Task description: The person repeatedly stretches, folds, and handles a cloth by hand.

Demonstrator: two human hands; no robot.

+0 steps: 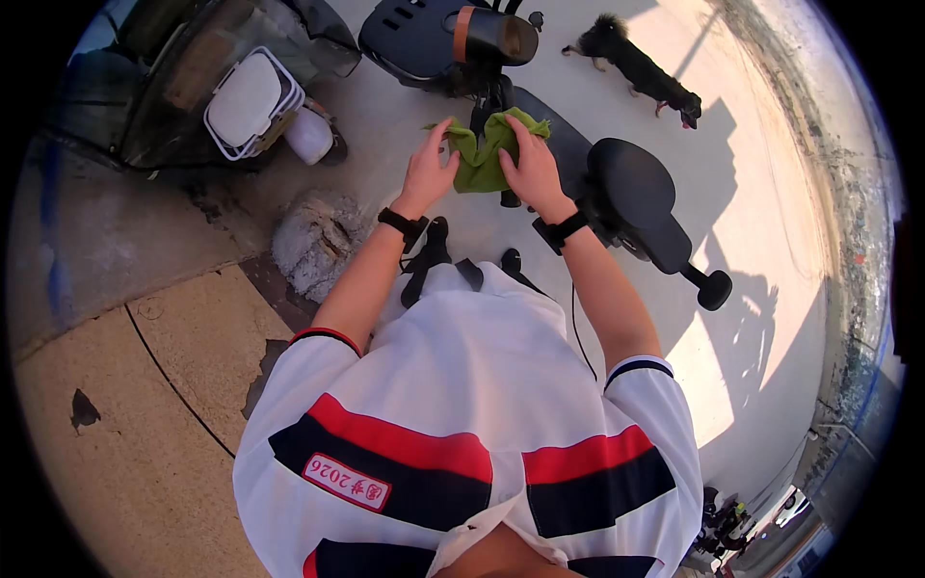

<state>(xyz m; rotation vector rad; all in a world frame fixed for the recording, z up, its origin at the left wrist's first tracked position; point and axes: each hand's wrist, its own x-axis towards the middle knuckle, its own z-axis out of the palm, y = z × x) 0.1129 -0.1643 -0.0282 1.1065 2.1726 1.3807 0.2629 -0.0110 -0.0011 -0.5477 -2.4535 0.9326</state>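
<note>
A crumpled green cloth point(479, 162) is stretched between my two hands, out in front of my body. My left hand point(428, 171) grips its left edge, with the thumb and fingers curled on it. On the opposite side my right hand point(536, 166) pinches the cloth's right edge, fingertips on top and thumb below. Directly beyond and beneath the cloth stands a black electric scooter; its seat point(631, 178) lies to the right of my right hand. The cloth hides part of the scooter's middle. Whether the cloth touches the scooter, I cannot tell.
A black dog point(641, 67) is on the concrete ground beyond the scooter. To the left are a vehicle with a white folding seat point(246, 101) and a grey shaggy bundle point(318, 243). Tan boards point(145, 385) lie at lower left. A wall runs along the right.
</note>
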